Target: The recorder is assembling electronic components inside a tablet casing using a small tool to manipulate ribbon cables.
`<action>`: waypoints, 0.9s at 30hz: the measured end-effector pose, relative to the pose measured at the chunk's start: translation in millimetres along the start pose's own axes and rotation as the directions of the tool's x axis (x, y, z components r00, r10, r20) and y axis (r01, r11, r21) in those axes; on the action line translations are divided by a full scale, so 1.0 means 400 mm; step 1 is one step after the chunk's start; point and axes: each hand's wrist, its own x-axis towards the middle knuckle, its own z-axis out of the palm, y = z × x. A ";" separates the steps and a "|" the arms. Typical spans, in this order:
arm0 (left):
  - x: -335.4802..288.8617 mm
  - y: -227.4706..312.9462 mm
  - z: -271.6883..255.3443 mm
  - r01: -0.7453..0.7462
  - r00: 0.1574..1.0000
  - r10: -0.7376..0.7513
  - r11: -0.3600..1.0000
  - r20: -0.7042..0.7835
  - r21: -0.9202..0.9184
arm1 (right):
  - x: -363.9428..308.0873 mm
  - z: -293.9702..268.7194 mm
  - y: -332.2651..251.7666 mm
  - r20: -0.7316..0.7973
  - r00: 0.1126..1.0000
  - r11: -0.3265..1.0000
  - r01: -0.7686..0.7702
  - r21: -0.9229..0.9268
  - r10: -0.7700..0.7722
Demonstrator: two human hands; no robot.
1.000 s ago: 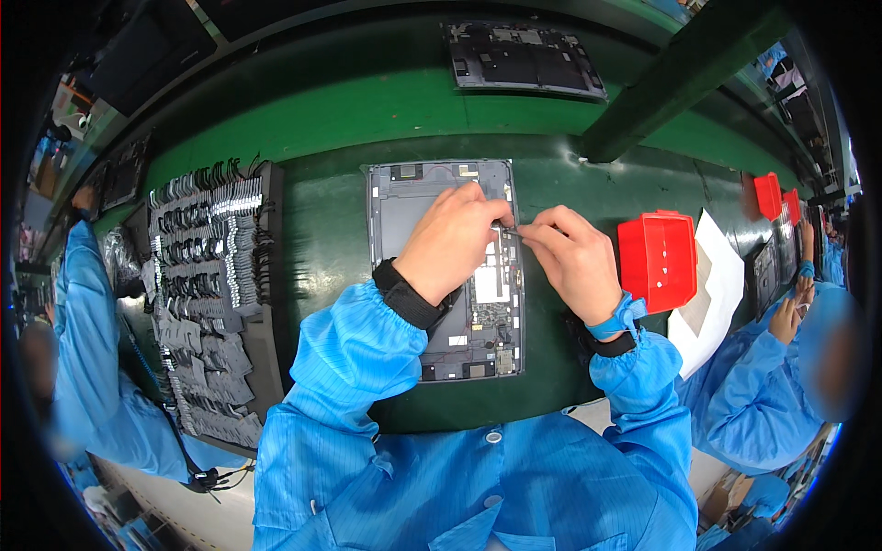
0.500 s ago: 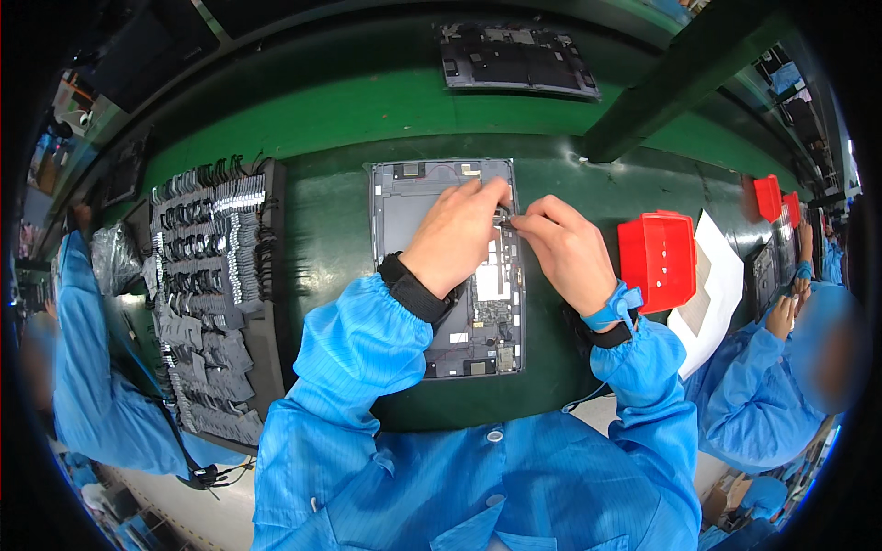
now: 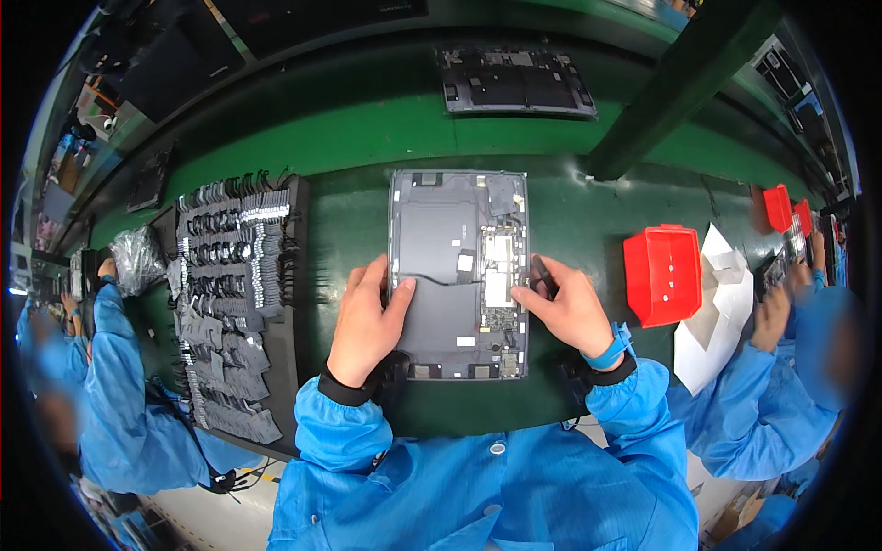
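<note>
An opened laptop chassis lies on the dark green bench in front of me, dark grey with a circuit board along its right part. A thin black cable with a small dark square piece crosses its middle. My left hand grips the chassis's left edge, thumb on top near the cable's end. At the right edge is my right hand, its thumb touching the rim beside the board. A dark stick-like tool sits between its fingers; its exact kind is hidden.
To the left stands a black tray packed with rows of small grey cabled parts. A red bin and white paper lie to the right. Another opened chassis rests at the back, near a green post. People in blue work on both sides.
My hands have parted from the board's upper area to the chassis's two side edges. The chassis now sits slightly further right in view, and the black cable across it is uncovered.
</note>
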 end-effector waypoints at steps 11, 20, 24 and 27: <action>0.342 0.053 -0.111 0.171 0.965 -0.263 0.543 0.027 -0.822 | 0.068 0.003 0.038 -0.154 0.985 0.808 0.025 0.589 0.082; 0.706 -0.211 -0.171 -0.034 0.701 -0.639 0.416 -0.318 -0.909 | 0.070 0.049 0.082 -0.141 0.989 0.865 0.100 0.491 -0.034; 0.714 -0.253 -0.191 0.077 0.623 -0.706 0.483 -0.336 -0.872 | 0.059 0.043 0.065 -0.114 0.993 0.876 0.077 0.475 -0.025; 0.691 -0.224 -0.200 0.449 0.674 -0.651 0.737 -0.349 -0.505 | 0.059 0.039 0.066 -0.061 0.998 0.883 0.043 0.467 -0.016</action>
